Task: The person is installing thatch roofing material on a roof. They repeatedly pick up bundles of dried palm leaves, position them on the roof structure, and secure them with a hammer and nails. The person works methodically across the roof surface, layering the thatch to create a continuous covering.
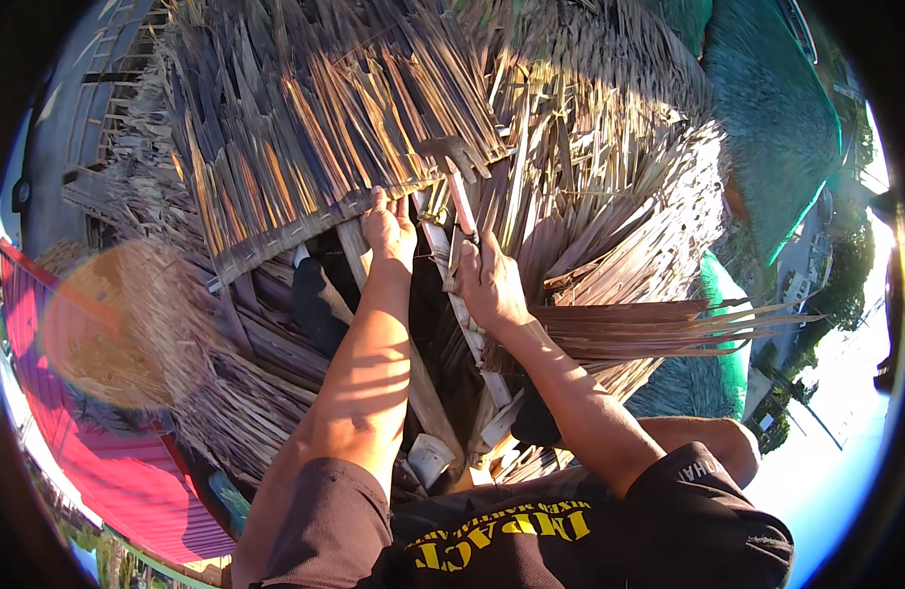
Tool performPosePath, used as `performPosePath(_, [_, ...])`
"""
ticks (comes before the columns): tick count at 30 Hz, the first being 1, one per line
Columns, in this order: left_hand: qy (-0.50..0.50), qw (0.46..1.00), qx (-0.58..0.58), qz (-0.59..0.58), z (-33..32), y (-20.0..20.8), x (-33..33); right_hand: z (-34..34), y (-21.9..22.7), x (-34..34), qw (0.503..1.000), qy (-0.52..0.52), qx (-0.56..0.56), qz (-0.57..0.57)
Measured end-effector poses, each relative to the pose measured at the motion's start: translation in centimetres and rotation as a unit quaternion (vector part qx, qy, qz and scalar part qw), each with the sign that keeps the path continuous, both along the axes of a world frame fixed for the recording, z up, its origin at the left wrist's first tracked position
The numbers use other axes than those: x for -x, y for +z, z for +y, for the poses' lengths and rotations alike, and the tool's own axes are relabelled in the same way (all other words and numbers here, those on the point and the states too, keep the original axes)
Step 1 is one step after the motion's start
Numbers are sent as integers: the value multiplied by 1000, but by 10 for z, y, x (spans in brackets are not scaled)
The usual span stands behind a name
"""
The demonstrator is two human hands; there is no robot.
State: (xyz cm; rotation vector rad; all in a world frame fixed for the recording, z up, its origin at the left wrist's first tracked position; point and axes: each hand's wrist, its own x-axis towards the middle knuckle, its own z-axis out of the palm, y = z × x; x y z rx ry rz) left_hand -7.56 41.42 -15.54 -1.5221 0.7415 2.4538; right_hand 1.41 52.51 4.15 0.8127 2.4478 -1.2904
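Observation:
My right hand is wrapped round the light handle of a claw hammer. The hammer's dark head lies against the lower edge of a thatch panel made of dry palm leaves. At that same edge, my left hand pinches the panel's stitched rim, fingertips up, just left of the hammer. Below the rim, wooden rafters run down between my forearms, with a dark gap around them. Whether a nail is under the hammer or in my left fingers cannot be made out.
Loose dry palm leaves stick out to the right beside my forearm. A white container rests low between my arms. Older thatch slopes off on the left, above a red metal roof. Green-edged thatched roofs stand at the right.

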Motion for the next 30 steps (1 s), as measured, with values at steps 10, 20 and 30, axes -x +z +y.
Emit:
performPosePath(10, [20,996,50,-72,8,13,11,4,-34,19,999,1,-35,-37])
performPosePath(20, [-302,928,70,-205,-21,55,30,3,-38,24,990,48,-109,-71])
performPosePath(30, [-629,265,718,135,-333,447,46,-127,266,97,886,453,-16,98])
